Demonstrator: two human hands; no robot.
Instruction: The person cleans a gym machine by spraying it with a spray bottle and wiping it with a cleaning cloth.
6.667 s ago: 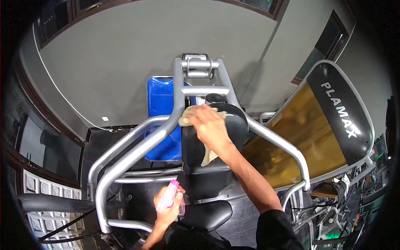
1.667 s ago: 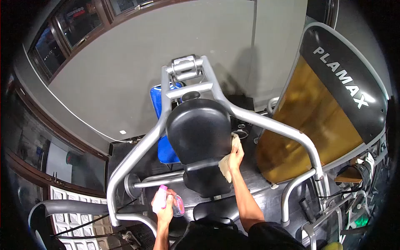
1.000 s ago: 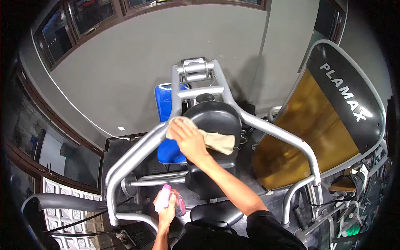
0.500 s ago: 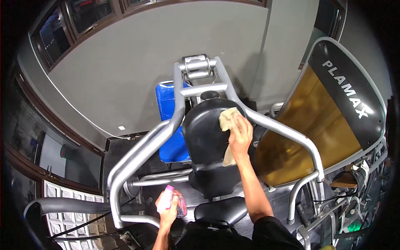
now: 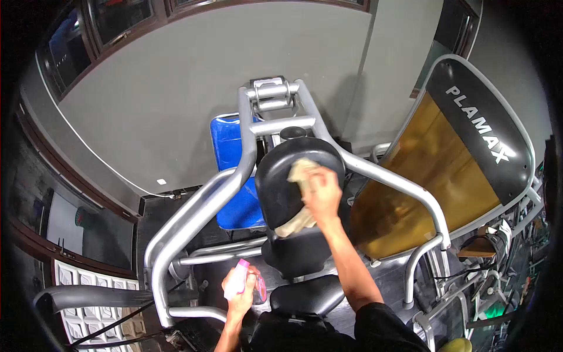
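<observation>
My right hand (image 5: 322,195) grips a pale yellow cloth (image 5: 298,223) and presses it against the black padded backrest (image 5: 275,190) of an exercise machine. One part of the cloth sticks out past the fingertips and another hangs down below the palm. Low in the view, my left hand (image 5: 241,292) is wrapped around a spray bottle (image 5: 237,280) with a white and pink top; a reddish part of it shows beside the fingers. The black seat pad (image 5: 308,294) lies just right of the bottle.
Silver tube arms (image 5: 202,214) of the machine spread to both sides of the backrest. A blue chair (image 5: 240,202) stands behind at left. A gold and black PLAMAX panel (image 5: 440,164) rises at right, with more gym equipment (image 5: 495,258) beyond. The grey wall (image 5: 223,64) is behind.
My right hand has slid left and slightly down across the backrest with the cloth. The left hand still holds the bottle, and the whole view has shifted a little.
</observation>
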